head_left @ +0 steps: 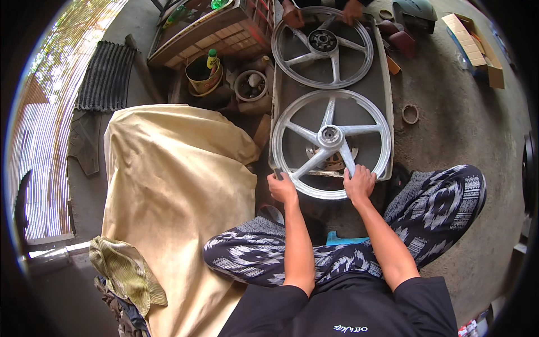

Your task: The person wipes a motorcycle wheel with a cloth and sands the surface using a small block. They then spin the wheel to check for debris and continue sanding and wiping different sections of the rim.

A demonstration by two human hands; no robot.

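A silvery-white five-spoke motorcycle wheel [303, 133] lies flat on a long shallow tray [387, 84] in front of me. My right hand [360, 182] is closed round the near end of a spoke by the rim. Against the rim's near left, my left hand [282, 188] is closed on a small dark piece whose kind I cannot make out. Through the spokes shows a brownish brake disc [334, 164]. Beyond lies a second wheel [306, 58] with a dark hub, touched at its far rim by another person's hands [293, 17].
Left of me a tan cover [179, 163] drapes over something large. A bucket [203, 78] with a green-capped bottle and a round pot [251, 85] stand by a wooden crate [224, 33]. On the right floor are a ring [410, 114] and a cardboard box [477, 50].
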